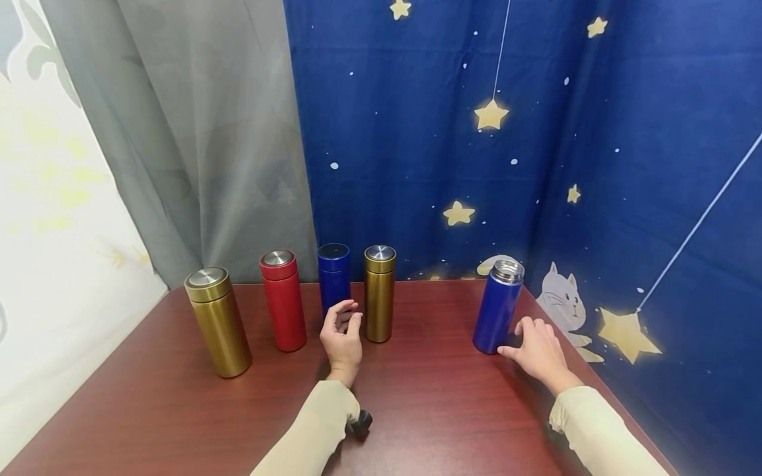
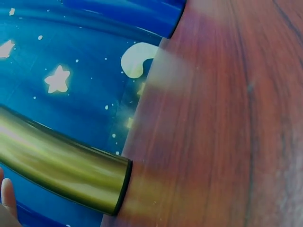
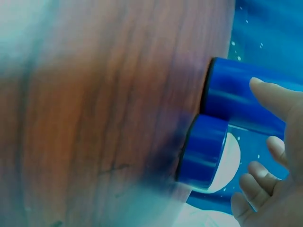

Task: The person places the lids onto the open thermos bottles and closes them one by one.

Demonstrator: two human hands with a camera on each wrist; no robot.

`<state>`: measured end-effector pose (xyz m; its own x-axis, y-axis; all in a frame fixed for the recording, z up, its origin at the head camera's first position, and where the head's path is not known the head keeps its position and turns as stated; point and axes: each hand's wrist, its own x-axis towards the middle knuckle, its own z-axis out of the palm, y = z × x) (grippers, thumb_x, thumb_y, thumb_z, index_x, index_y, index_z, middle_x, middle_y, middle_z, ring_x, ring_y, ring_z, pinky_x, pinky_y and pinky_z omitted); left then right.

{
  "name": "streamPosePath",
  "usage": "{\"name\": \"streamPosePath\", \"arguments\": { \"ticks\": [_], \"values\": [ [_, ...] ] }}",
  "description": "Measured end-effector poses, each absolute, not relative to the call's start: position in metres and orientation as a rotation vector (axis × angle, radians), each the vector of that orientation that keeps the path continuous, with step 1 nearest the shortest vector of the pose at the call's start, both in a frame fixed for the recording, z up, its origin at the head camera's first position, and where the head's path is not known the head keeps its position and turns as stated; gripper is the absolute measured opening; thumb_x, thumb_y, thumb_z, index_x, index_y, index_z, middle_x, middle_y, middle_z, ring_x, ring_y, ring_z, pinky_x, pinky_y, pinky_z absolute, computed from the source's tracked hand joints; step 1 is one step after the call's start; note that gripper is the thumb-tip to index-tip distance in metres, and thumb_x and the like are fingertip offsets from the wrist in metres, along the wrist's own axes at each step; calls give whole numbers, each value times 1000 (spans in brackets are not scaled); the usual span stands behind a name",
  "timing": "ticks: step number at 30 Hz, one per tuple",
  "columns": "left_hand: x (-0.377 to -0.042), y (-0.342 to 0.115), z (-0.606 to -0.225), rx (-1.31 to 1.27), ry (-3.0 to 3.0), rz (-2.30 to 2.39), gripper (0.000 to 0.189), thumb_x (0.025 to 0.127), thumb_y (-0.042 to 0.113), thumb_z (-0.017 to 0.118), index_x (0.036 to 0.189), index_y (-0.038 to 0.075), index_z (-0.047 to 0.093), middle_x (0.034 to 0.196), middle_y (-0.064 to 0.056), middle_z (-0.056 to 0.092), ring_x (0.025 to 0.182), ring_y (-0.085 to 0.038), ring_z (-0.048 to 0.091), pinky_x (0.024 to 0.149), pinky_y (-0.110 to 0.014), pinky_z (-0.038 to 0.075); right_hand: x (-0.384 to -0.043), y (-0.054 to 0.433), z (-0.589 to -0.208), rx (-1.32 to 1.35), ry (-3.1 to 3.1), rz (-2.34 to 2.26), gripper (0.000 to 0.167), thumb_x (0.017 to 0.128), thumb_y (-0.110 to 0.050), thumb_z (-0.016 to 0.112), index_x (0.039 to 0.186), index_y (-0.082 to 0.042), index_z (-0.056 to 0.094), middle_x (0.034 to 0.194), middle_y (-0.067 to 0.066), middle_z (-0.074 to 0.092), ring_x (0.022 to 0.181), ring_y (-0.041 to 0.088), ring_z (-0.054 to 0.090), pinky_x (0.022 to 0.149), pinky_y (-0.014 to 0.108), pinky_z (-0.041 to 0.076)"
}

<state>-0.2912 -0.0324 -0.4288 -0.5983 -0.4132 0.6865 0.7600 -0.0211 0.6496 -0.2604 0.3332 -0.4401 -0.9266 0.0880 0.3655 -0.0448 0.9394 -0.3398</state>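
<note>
My left hand (image 1: 343, 340) hovers with loosely bent fingers before a capped blue thermos (image 1: 335, 281), hiding its lower part. Just right of that hand stands a slim gold thermos (image 1: 380, 304), lid on. Nothing shows in its grasp. My right hand (image 1: 538, 350) is beside an uncapped blue thermos (image 1: 497, 314), its thumb tip close to the lower side and the fingers spread loosely. In the right wrist view a blue lid (image 3: 203, 151) stands on the table next to that thermos; the hand hides it in the head view.
A red thermos (image 1: 284, 304) and a wider gold thermos (image 1: 221, 327) stand upright toward the left, both capped. They share a reddish-brown wooden table (image 1: 428, 403). Grey and blue star-patterned curtains (image 1: 417, 145) hang close behind its back and right edges.
</note>
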Motion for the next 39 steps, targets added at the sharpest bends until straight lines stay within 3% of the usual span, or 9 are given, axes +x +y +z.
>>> {"name": "streamPosePath", "arguments": {
  "ticks": [3, 7, 11, 15, 21, 28, 39],
  "values": [
    [-290, -31, -427, -399, -1371, -1791, 23, 81, -23, 58, 104, -20, 58, 96, -37, 62, 76, -52, 59, 71, -23, 55, -263, 337, -441, -19, -2696, 515, 57, 72, -37, 84, 101, -2, 51, 97, 17, 51, 95, 39, 43, 75, 54, 40],
    [-288, -29, -423, -397, -1348, -1860, 23, 82, -23, 57, 105, -21, 57, 96, -39, 60, 75, -48, 60, 68, -21, 55, -265, 343, -444, -11, -2718, 540, 71, 74, -40, 83, 120, 3, 49, 112, 27, 48, 105, 46, 39, 81, 62, 37],
    [-286, -26, -417, -394, -1348, -1904, 25, 82, -23, 57, 107, -22, 56, 98, -41, 59, 77, -50, 59, 67, -21, 54, -264, 345, -447, -35, -2812, 574, 95, 75, -45, 80, 141, 3, 33, 130, 36, 35, 116, 54, 31, 85, 69, 33],
    [-283, -23, -413, -389, -1381, -1920, 29, 80, -23, 58, 109, -20, 56, 101, -41, 59, 84, -56, 57, 73, -23, 54, -263, 344, -447, -65, -2935, 610, 106, 76, -47, 79, 148, 4, 21, 140, 39, 25, 121, 58, 27, 87, 73, 31],
    [-280, -20, -411, -398, -1418, -1921, 35, 77, -24, 61, 111, -18, 56, 104, -41, 58, 90, -59, 56, 78, -31, 54, -265, 344, -446, -73, -3001, 602, 91, 75, -30, 80, 143, 6, 31, 130, 41, 40, 112, 58, 41, 83, 71, 38],
    [-277, -20, -410, -467, -1439, -1940, 40, 75, -25, 62, 114, -20, 53, 105, -41, 57, 92, -59, 54, 83, -64, 45, -271, 346, -444, -61, -2954, 529, 73, 76, -15, 78, 130, 19, 42, 115, 42, 52, 108, 56, 51, 91, 63, 42],
    [-274, -18, -411, -672, -1594, -1995, 53, 76, -16, 70, 124, -19, 48, 119, -41, 51, 109, -60, 47, 89, -72, 37, -278, 348, -450, -165, -2839, 601, 73, 78, -17, 75, 134, 14, 40, 116, 43, 51, 109, 57, 49, 90, 63, 41]
  ]
}}
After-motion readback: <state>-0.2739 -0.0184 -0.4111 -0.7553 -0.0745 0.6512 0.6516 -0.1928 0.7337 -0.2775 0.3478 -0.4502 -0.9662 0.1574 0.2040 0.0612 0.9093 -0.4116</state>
